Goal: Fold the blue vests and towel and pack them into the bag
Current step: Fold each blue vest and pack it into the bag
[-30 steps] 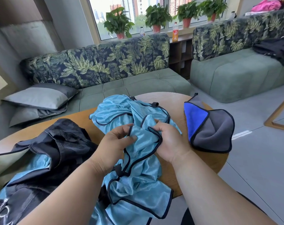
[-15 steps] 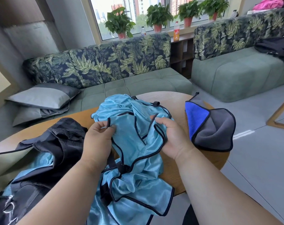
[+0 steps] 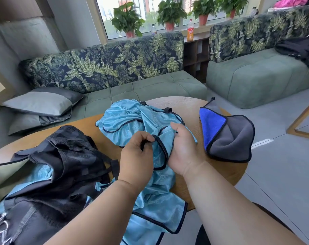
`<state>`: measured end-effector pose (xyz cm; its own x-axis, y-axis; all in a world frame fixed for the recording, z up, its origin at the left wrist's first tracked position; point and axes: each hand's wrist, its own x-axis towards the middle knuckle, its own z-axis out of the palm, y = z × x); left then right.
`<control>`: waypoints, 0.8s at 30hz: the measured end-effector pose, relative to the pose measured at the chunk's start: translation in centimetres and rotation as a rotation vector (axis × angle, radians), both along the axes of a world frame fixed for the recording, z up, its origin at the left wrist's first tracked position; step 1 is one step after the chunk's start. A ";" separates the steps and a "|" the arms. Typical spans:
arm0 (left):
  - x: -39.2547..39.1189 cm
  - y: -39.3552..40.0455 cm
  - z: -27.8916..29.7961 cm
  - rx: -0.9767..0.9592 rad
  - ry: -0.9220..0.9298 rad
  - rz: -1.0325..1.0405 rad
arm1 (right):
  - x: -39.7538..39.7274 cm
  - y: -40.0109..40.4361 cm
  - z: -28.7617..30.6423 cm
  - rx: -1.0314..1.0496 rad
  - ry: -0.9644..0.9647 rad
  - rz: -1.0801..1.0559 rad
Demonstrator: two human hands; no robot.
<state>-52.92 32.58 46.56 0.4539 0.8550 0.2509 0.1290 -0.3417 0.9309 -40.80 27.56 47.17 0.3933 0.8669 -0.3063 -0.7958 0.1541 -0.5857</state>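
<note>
A crumpled light-blue vest (image 3: 129, 121) with black trim lies in the middle of the round wooden table (image 3: 189, 106), its lower part hanging over the near edge. My left hand (image 3: 137, 156) pinches its black trimmed edge. My right hand (image 3: 183, 149) grips the fabric just to the right of it. A blue and grey towel (image 3: 228, 137) lies bunched at the table's right side. The black mesh bag (image 3: 61, 165) sits at the left, with more light-blue cloth (image 3: 38, 175) showing inside it.
A green sofa (image 3: 141, 87) with leaf-print back cushions runs behind the table, with grey pillows (image 3: 40, 103) at its left. A second sofa (image 3: 256, 76) stands at the right. A wooden frame (image 3: 302, 121) stands on the grey floor at far right.
My hands have come closer together on the vest, and the left hand has shifted right to pinch the black trim. The vest has bunched up between them.
</note>
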 end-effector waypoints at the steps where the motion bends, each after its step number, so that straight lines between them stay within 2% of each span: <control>1: 0.0 0.0 -0.1 0.002 -0.001 0.007 | 0.0 0.1 0.0 -0.002 0.005 -0.009; 9: -0.2 -0.5 -0.3 -0.023 -0.027 0.032 | -0.4 0.6 -0.7 -0.064 -0.039 -0.015; 15: -0.6 -0.5 -0.8 0.134 0.058 0.014 | -0.5 0.1 -0.4 -0.071 0.037 0.018; 24: -0.2 -0.4 -0.6 0.057 0.108 0.076 | -0.5 -0.5 0.2 -0.002 0.136 0.046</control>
